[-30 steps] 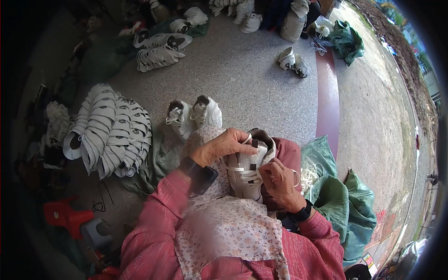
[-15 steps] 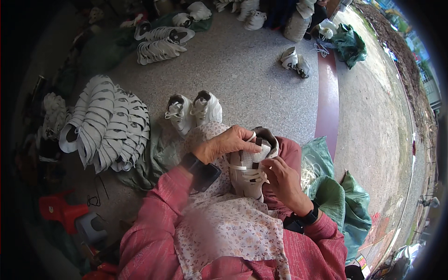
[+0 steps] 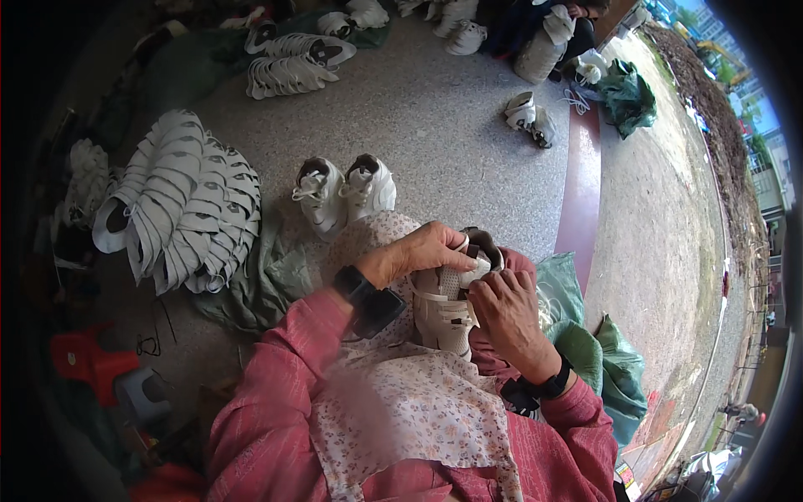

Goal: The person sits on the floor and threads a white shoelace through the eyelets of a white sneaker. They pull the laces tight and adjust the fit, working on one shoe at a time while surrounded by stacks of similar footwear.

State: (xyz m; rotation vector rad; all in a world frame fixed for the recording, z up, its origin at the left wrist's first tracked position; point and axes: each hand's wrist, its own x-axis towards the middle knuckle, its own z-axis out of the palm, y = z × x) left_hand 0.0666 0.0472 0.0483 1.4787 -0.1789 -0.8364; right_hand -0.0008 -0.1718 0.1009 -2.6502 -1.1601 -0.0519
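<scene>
A white shoe upper (image 3: 445, 322) with a dark lining rests on my lap, its collar pointing away from me. A white lace (image 3: 430, 294) crosses its front. My left hand (image 3: 418, 253) is closed on the upper near the tongue (image 3: 476, 274), thumb and fingers pinched together. From the right, my right hand (image 3: 508, 316) bends its fingers over the eyelet edge and grips there. Its fingertips are partly hidden, so whether they also hold the lace end cannot be made out. Just beyond my lap stands a pair of laced white shoes (image 3: 322, 201).
Stacked white uppers (image 3: 188, 205) lie at the left on green sheeting. A red stool (image 3: 88, 360) is at the lower left. Green sacks (image 3: 615, 368) stand at my right. Farther off are another stack (image 3: 288, 79), a small pair (image 3: 529, 117) and a person (image 3: 577, 38).
My right hand has turned and moved up along the shoe, its fingers now curled over the edge near the tongue. My left hand stays at about the same place on the upper.
</scene>
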